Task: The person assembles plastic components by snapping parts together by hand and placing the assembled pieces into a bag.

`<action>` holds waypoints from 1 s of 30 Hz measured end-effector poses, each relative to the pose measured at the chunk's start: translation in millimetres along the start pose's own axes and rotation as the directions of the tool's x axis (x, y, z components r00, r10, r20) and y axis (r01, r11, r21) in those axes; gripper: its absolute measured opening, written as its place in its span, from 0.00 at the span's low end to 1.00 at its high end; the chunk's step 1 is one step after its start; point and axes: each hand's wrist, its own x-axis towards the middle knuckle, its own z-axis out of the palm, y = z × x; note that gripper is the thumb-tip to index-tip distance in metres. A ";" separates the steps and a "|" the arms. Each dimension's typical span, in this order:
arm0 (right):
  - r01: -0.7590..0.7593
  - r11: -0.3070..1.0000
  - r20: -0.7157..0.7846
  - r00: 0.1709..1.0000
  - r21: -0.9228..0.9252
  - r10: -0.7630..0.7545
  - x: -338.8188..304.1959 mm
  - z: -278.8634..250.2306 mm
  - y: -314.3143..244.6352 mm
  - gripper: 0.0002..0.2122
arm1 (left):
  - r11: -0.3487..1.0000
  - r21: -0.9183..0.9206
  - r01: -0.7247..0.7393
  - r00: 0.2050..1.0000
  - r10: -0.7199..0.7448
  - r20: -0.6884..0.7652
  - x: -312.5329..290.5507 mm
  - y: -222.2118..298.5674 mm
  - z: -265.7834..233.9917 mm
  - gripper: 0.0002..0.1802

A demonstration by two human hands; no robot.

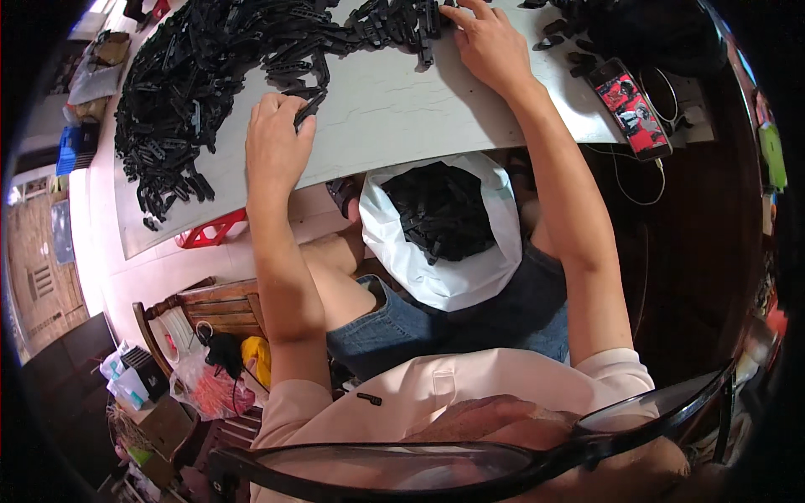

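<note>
Dark-rimmed glasses (558, 461) sit closest to the lens, across six o'clock of the view. Just above its centre, between the thighs, a white bag (453, 291) stands with its mouth wide and its rim spread, holding a heap of small black parts (440, 210). At eight o'clock, a clear plastic bag (210, 387) with reddish contents lies near a wooden chair (222, 295).

On the white table (394, 113), a large pile of black pieces (189, 71) spreads from ten o'clock round to twelve. Both arms stretch forward over the table's near edge. The left hand (279, 151), at between ten and eleven o'clock, is palm down with fingers curled, thumb and forefinger pinched together on one slim black piece (311, 109) beside the pile. The right hand (490, 46), at one o'clock, reaches farther, its forefinger extended to the pile's right end; whether it grips anything, I cannot tell, as the top edge cuts off part of it. A lit phone (629, 109) lies at two o'clock.
</note>
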 end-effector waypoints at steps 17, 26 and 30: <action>0.075 0.988 0.143 0.985 0.138 -0.095 -36.9 -21.4 -26.5 0.18 | 0.923 -0.385 -0.023 0.994 0.064 0.094 8.8 72.2 22.9 0.16; 0.029 0.976 0.121 0.991 0.214 -0.056 -42.1 -20.1 -23.6 0.11 | 0.930 -0.368 0.020 0.991 0.031 0.131 10.4 79.1 30.5 0.17; -0.086 0.947 0.140 0.989 0.311 0.044 -38.2 -21.9 -17.2 0.12 | 0.886 -0.460 0.059 0.993 -0.006 0.116 16.1 80.3 33.4 0.18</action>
